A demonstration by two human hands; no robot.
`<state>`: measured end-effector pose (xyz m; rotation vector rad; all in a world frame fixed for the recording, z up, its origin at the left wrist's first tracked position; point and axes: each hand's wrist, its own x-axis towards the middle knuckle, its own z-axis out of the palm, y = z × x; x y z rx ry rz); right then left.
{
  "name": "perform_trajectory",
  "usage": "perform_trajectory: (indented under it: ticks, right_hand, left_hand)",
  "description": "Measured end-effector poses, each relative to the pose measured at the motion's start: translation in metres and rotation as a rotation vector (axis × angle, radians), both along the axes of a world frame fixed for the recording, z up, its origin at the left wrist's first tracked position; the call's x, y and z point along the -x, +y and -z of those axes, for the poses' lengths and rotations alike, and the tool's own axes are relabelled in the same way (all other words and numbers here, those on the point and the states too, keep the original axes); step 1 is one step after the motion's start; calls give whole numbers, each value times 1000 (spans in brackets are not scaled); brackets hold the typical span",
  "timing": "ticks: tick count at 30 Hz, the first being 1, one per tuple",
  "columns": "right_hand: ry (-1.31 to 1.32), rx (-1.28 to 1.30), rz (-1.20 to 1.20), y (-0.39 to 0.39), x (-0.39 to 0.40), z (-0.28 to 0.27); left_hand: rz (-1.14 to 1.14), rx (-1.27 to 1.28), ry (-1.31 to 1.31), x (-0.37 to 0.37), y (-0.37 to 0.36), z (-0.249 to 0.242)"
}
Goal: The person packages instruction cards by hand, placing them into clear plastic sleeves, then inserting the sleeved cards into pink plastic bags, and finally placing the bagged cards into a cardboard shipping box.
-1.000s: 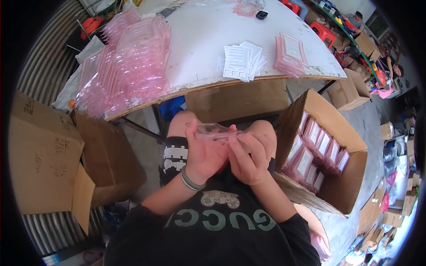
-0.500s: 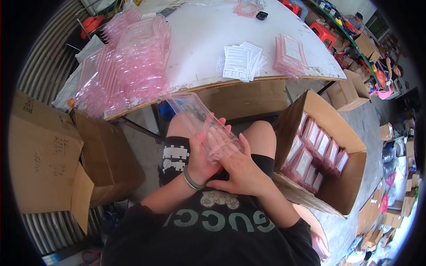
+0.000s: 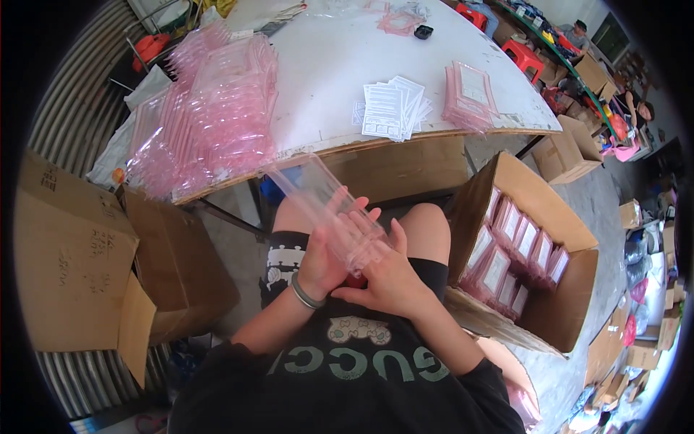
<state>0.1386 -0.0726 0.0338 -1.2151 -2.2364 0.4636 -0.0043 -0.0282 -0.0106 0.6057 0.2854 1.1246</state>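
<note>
A long clear plastic pouch (image 3: 312, 189) with a pinkish tint slants over my lap, its far end near the table edge. My left hand (image 3: 323, 264), a bracelet on its wrist, cradles the pouch from the left and beneath, and its fingers show through and past the plastic. At the near end, my right hand (image 3: 392, 278) has its fingers at the pouch's mouth, partly hidden by the film, with the thumb apart. On the table ahead lie a fanned stack of printed white cards (image 3: 392, 108) and several filled pouches (image 3: 470, 94).
Large piles of pink pouches (image 3: 231, 101) cover the left of the white table (image 3: 325, 65). An open carton (image 3: 557, 300) at my right holds rows of filled pouches. More cardboard boxes (image 3: 79, 246) stand at my left. Other people (image 3: 636, 108) are at the far right.
Both hands have shifted slightly, and the pouch has turned a little between them. The view has tilted slightly. Cards and piles on the table stay in place.
</note>
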Motion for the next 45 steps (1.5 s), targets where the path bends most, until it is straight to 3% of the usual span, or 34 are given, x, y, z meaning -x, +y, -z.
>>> perform_trajectory:
  ticks: [4, 8, 10, 12, 14, 16, 18, 21, 23, 26, 28, 30, 32, 33, 35, 36, 38, 45]
  right_hand:
    - [91, 146, -47, 5, -1, 3]
    - [65, 210, -168, 5, -9, -2]
    - [270, 251, -314, 21, -35, -12]
    - [607, 243, -12, 56, -58, -23]
    - [104, -340, 265, 121, -69, -11]
    - [-196, -644, 382, 177, -65, 22]
    - [-350, -598, 349, 204, -58, 26]
    - [-462, -261, 222, 222, -60, 18]
    - [-429, -124, 209, 220, -56, 6]
    - [-457, -405, 284, 220, -58, 6]
    - [-243, -777, 262, 205, -61, -18]
    - [135, -944, 285, 159, -57, -59]
    - [540, -698, 320, 98, -58, -75]
    - [677, -642, 170, 73, -57, -72]
    - [663, -566, -64, 45, -59, -72]
    - [518, -544, -137, 37, -61, -72]
    - [285, -603, -126, 28, -67, -65]
    - [78, -703, -132, 9, -62, -76]
  left_hand:
    - [14, 84, -9, 3, -2, 10]
    - [44, 424, -105, 6, 0, 31]
    - [101, 589, -218, 16, 9, 38]
    - [73, 605, -306, 24, 16, 39]
    - [74, 627, -356, 21, 18, 33]
    - [90, 651, -371, 14, 17, 10]
    - [147, 667, -501, 16, 18, 3]
    - [149, 665, -584, 27, 22, 4]
    - [142, 682, -609, 31, 22, 8]
    - [163, 722, -643, 30, 26, 11]
    - [156, 736, -660, 29, 27, 11]
    - [160, 726, -670, 33, 29, 13]
    - [161, 699, -687, 34, 29, 13]
    - [165, 675, -693, 33, 30, 12]
    - [131, 645, -646, 29, 33, 8]
    - [95, 647, -589, 26, 33, 7]
    - [62, 647, -490, 20, 32, 3]
    - [59, 624, -377, 13, 27, -14]
